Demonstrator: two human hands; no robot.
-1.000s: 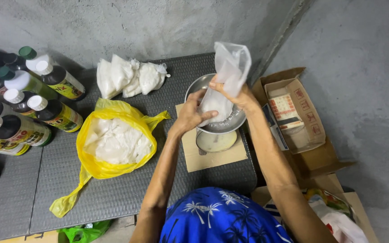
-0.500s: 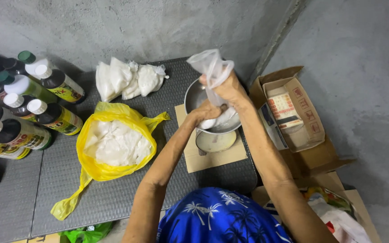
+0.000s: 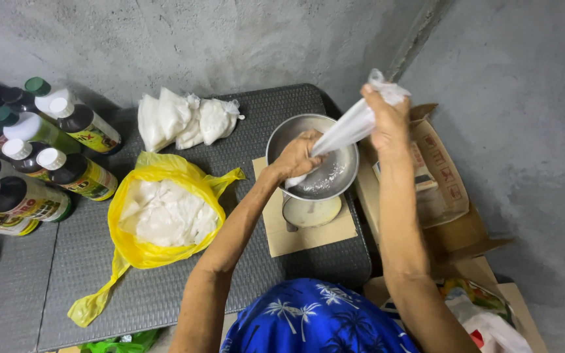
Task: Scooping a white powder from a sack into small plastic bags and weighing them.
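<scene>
Both hands gripping, R hand [image 3: 387, 121] raised pinching clear bag [image 3: 351, 127] top, L hand [image 3: 299, 157] squeezing btm over bowl [image 3: 335, 180]

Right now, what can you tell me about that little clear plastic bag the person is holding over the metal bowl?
The clear plastic bag is thin, see-through film, pulled taut into a slanted tube. The right hand grips its bunched top, which pokes out above the fingers. The left hand squeezes its lower end, where white stuff is packed, just inside the round metal bowl. It runs from upper right down to lower left.
</scene>
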